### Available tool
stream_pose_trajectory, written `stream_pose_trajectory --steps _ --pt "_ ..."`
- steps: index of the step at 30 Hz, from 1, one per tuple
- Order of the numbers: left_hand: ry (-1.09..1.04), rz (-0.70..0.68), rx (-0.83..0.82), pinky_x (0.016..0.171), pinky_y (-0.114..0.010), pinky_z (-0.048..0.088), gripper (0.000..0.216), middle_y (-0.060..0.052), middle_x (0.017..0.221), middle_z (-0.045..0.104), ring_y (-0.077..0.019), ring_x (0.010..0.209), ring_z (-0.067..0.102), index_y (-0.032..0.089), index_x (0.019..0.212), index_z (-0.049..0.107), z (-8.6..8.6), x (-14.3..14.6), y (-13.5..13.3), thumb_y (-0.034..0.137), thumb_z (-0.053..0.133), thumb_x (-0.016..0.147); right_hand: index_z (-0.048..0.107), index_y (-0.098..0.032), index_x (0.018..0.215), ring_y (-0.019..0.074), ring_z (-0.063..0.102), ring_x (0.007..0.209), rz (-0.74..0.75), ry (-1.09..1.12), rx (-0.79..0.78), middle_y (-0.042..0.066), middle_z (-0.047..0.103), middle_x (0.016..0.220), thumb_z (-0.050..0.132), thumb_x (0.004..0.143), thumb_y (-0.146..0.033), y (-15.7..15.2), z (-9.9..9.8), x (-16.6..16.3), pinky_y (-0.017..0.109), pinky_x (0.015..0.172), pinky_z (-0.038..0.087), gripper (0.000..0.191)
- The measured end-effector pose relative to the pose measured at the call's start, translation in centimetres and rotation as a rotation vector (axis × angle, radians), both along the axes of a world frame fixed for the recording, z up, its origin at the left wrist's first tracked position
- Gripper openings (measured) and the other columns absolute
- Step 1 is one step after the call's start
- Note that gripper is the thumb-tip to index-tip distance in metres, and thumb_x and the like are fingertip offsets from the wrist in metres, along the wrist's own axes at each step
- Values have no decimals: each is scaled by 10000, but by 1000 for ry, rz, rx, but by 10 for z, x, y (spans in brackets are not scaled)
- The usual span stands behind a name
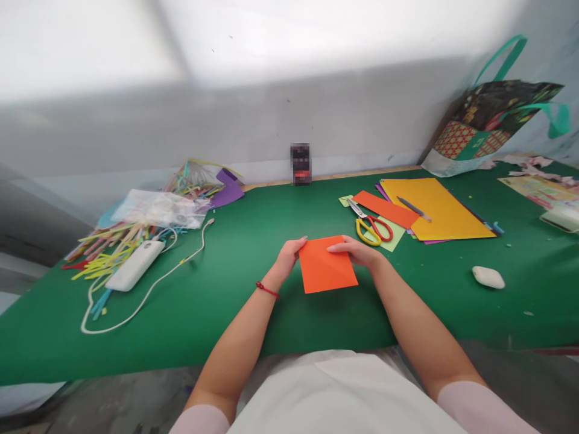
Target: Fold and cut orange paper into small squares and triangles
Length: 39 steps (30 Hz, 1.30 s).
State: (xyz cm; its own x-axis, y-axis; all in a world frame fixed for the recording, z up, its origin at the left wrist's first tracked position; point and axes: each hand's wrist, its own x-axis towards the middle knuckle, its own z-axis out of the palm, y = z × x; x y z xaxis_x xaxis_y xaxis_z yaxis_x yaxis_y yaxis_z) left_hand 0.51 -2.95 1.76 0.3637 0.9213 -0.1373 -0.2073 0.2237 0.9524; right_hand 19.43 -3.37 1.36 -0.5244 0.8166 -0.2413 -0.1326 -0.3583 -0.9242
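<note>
An orange paper square (326,266) lies on the green table (226,289) in front of me, with a diagonal crease across it. My left hand (289,258) grips its left edge near the top corner, fingers curled over the paper. My right hand (357,250) pinches the top right part of the sheet, fingers pressed on it. A red string bracelet (266,290) circles my left wrist.
Yellow-and-red scissors (373,226) lie right of the paper, beside orange, yellow and purple sheets (434,211) with a pencil (414,209). A white eraser (488,277) sits right. Left: white power bank (136,265) with cable, colored paper strips (113,241), a plastic bag. A patterned bag (488,123) stands at back right.
</note>
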Motion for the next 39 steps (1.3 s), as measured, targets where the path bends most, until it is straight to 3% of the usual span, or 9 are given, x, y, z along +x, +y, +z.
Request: stream_pose_trajectory --steps 4,7,16,22,39 --pt "-9 -22 10 556 -263 342 348 5 464 479 -108 494 431 158 445 509 3 -1 -1 403 649 649 552 -140 568 42 290 385 -14 -73 36 -54 396 454 690 655 -499 0 3 -2 226 380 191 395" --pt "-6 -13 -3 550 -263 334 350 11 453 464 -102 484 412 161 433 498 3 1 -2 399 661 630 497 -147 539 35 246 391 -15 -102 59 -64 345 463 659 672 -554 0 4 -3 235 383 133 457" --pt "-30 -5 -9 573 -271 352 332 -1 467 494 -119 506 455 157 447 517 4 2 -2 364 630 681 510 -187 607 118 441 450 4 -50 -75 -14 451 465 499 744 -672 5 -11 -2 265 407 293 504" --pt "-35 2 -38 579 -274 350 315 -11 482 521 -121 506 459 153 448 541 2 1 0 335 620 693 559 -170 700 129 494 463 -35 -22 -105 5 521 500 483 776 -646 6 -15 -3 257 406 334 488" --pt "-11 -2 -63 601 -275 371 292 -11 502 535 -127 524 481 156 472 547 -4 1 4 342 633 680 561 -144 671 89 448 452 -62 -39 -59 1 523 540 612 747 -531 5 -9 -6 226 396 294 398"
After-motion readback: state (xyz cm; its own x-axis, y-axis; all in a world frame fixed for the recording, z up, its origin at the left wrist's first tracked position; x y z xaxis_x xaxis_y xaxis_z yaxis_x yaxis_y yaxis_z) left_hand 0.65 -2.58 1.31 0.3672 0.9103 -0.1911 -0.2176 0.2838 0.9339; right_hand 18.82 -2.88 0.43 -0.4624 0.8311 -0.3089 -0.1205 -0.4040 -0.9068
